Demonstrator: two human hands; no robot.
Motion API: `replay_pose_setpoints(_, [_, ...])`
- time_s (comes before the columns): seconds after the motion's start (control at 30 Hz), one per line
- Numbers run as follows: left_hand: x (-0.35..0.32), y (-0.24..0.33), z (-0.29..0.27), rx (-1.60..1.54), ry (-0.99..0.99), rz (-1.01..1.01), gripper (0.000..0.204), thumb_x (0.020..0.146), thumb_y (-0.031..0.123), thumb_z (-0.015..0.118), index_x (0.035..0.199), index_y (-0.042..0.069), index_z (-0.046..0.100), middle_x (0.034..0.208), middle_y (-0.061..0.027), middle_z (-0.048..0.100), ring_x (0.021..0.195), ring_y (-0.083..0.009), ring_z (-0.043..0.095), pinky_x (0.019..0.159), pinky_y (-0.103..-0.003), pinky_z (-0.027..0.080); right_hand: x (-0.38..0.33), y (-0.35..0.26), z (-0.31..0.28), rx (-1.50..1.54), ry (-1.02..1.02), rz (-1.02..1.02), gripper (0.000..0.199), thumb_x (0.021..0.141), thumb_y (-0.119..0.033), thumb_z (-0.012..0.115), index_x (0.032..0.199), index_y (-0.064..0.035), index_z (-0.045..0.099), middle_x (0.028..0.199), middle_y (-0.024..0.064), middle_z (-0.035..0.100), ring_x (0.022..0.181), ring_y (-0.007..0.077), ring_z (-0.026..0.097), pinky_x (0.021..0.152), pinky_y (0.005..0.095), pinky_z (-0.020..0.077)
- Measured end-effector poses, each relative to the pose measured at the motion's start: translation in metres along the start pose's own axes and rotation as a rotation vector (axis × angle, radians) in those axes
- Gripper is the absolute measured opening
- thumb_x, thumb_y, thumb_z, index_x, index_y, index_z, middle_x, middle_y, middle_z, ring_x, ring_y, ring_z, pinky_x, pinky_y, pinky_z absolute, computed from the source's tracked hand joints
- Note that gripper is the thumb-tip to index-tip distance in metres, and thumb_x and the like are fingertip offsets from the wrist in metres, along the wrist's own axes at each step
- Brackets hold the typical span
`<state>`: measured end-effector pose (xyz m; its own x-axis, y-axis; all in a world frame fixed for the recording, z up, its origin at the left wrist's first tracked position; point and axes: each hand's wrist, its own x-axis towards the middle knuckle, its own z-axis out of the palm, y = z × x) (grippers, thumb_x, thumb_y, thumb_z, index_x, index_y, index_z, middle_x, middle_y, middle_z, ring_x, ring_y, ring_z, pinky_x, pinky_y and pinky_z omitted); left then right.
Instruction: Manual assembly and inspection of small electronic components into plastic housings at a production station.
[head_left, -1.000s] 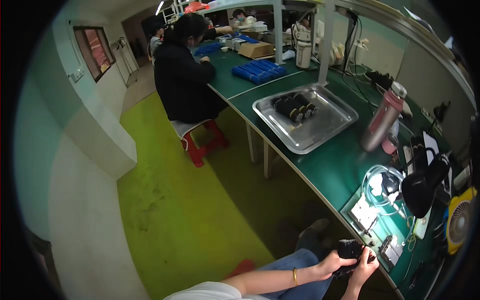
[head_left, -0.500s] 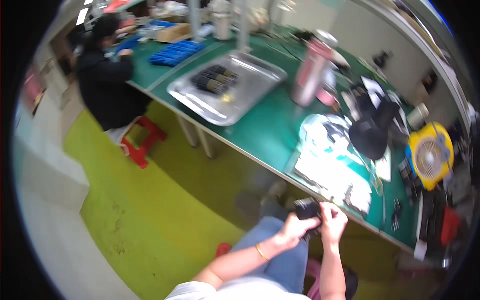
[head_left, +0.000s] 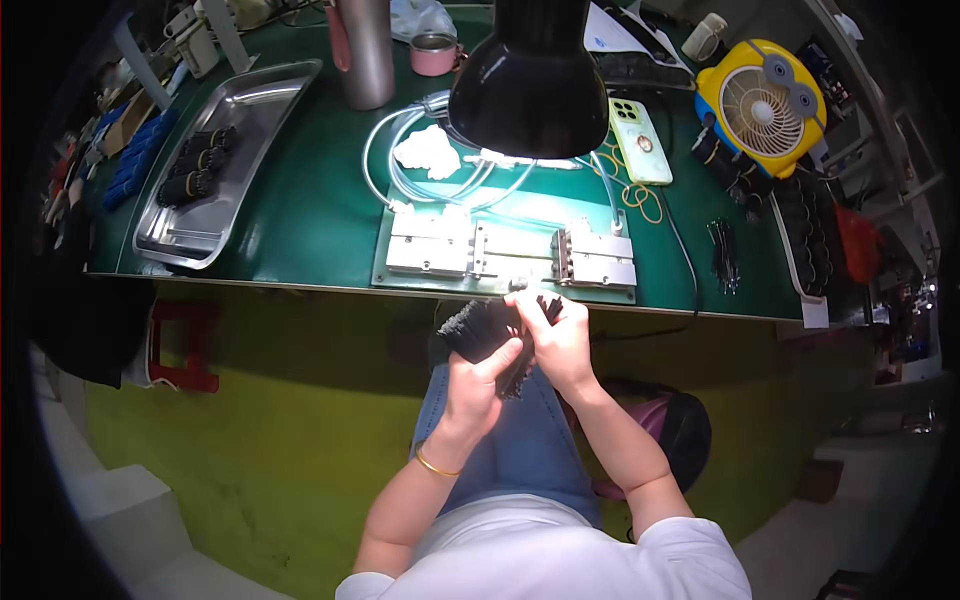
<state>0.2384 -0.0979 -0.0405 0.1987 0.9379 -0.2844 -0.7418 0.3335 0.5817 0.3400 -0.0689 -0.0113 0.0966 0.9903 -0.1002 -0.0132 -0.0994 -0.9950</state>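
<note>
Just beyond my lap, in front of the table edge, my left hand (head_left: pixel 472 392) grips a bundle of thin black wire-like pieces (head_left: pixel 478 328), its thumb laid across them. My right hand (head_left: pixel 562 345) is closed at the bundle's right side, with dark ends poking out between thumb and fingers. What the pieces are exactly cannot be made out. Right behind both hands, a metal clamping fixture (head_left: pixel 430 248) with silver blocks sits along the table edge, under a black lamp head (head_left: pixel 530 95). Pale tubing (head_left: pixel 375 160) loops behind the fixture.
A steel tray (head_left: pixel 222 215) with several banded black bundles (head_left: pixel 190 187) stands at left. Behind are a tumbler (head_left: pixel 368 60) and pink cup (head_left: pixel 433 55). At right lie a phone (head_left: pixel 640 140), rubber bands (head_left: pixel 643 203), black pieces (head_left: pixel 724 255) and a yellow fan (head_left: pixel 765 105). A person sits far left.
My view has swung right and lower, so the fixture now lies straight ahead. The bundle stays in my hands; it now appears fanned out more, where before it was blurred and compact.
</note>
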Motion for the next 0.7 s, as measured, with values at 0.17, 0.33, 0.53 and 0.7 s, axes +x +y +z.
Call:
replay_pose_setpoints(0.17, [0.0037,0.0000,-0.0022,0.022,0.001,0.014,0.023,0.079,-0.004,0.053,0.102,0.000,0.054,0.088,-0.0064,0.058,0.073,-0.0155,0.057,0.064,-0.027,0.048,0.0014,0.0059,0.0031,0.023,0.037,-0.020,0.018,0.084,-0.014,0.055,0.079,0.0006,0.064,0.055,0.0001,0.056,0.039,0.0035,0.044,0.034,0.0196,0.0325])
replay_pose_setpoints(0.33, [0.0050,0.0014,-0.0010,0.029,-0.004,-0.002,0.023,0.079,-0.004,0.054,0.102,0.001,0.054,0.089,-0.0063,0.058,0.073,-0.0150,0.057,0.064,-0.027,0.048,0.0026,0.0039,0.0035,0.027,0.067,-0.008,0.019,0.084,-0.015,0.055,0.077,0.0003,0.064,0.054,-0.0003,0.056,0.040,0.0032,0.044,0.034,0.0194,0.0320])
replay_pose_setpoints(0.53, [0.0072,0.0024,-0.0005,-0.012,-0.006,-0.002,0.021,0.079,-0.004,0.054,0.100,0.001,0.054,0.087,-0.0057,0.058,0.073,-0.0147,0.057,0.065,-0.027,0.048,0.0060,0.0068,0.0048,0.055,0.067,0.007,0.020,0.084,-0.015,0.055,0.076,0.0007,0.064,0.055,-0.0002,0.056,0.042,0.0030,0.045,0.035,0.0187,0.0323])
replay_pose_setpoints(0.7, [0.0088,0.0021,-0.0018,-0.017,-0.019,0.003,0.019,0.079,-0.003,0.055,0.097,0.001,0.055,0.085,-0.0052,0.058,0.073,-0.0144,0.057,0.065,-0.027,0.048,0.0063,0.0004,0.0030,0.077,0.040,0.054,0.017,0.083,-0.013,0.057,0.077,0.0012,0.064,0.058,0.0002,0.057,0.045,0.0026,0.047,0.040,0.0172,0.0363])
